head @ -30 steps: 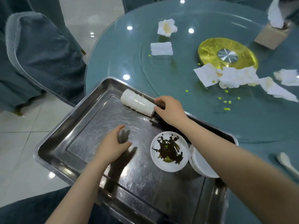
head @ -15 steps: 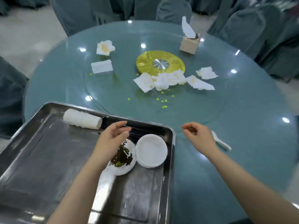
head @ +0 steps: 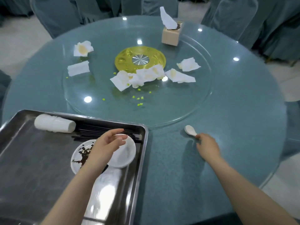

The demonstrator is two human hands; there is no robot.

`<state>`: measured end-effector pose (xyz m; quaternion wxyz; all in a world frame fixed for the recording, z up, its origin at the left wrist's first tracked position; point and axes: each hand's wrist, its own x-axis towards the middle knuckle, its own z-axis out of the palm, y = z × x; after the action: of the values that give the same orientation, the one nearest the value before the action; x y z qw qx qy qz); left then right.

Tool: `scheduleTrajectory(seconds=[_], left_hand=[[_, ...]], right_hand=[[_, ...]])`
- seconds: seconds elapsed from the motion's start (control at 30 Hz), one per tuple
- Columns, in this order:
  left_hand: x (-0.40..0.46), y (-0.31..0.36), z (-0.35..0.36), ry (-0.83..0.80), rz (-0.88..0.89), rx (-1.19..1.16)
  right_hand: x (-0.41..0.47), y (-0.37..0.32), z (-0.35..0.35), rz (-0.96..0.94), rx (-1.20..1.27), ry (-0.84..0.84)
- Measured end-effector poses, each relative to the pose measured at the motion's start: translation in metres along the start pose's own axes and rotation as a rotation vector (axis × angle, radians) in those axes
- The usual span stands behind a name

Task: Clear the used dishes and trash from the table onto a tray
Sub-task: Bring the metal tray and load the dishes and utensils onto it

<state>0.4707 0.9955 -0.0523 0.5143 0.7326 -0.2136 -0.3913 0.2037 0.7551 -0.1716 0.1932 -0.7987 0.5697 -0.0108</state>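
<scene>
A steel tray point(head: 32, 176) lies at the table's near left edge. On it are a stack of white cups point(head: 54, 123) on its side, black chopsticks point(head: 90, 131), a sauce-stained plate point(head: 78, 157) and a clean white plate point(head: 125, 153). My left hand point(head: 107, 145) hovers open over the two plates. A white spoon point(head: 190, 130) lies on the table right of the tray; the fingers of my right hand point(head: 207, 144) pinch its handle. Used napkins point(head: 138, 77) lie on the glass turntable point(head: 186, 101).
A tissue box point(head: 171, 35) stands at the turntable's far side near a yellow centre disc point(head: 125, 60). More crumpled napkins point(head: 82, 48) and small green scraps point(head: 139, 99) are scattered on the glass. Covered chairs point(head: 243, 18) ring the round table point(head: 211, 176).
My right hand left the cup stack, crossed to the right of the tray and closed its fingers on the spoon's handle. My left hand shifted over the plates. The view swung up and right.
</scene>
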Motion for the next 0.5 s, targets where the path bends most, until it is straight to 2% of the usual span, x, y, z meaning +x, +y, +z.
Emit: scheduleTrajectory(seconds=[0.3, 0.5], left_hand=[[-0.010, -0.019, 0.005, 0.007, -0.037, -0.004], [-0.016, -0.026, -0.005, 0.051, -0.050, -0.065]], right_hand=[[-0.015, 0.000, 0.003, 0.103, 0.011, -0.051], [-0.032, -0.046, -0.012, -0.054, 0.215, -0.155]])
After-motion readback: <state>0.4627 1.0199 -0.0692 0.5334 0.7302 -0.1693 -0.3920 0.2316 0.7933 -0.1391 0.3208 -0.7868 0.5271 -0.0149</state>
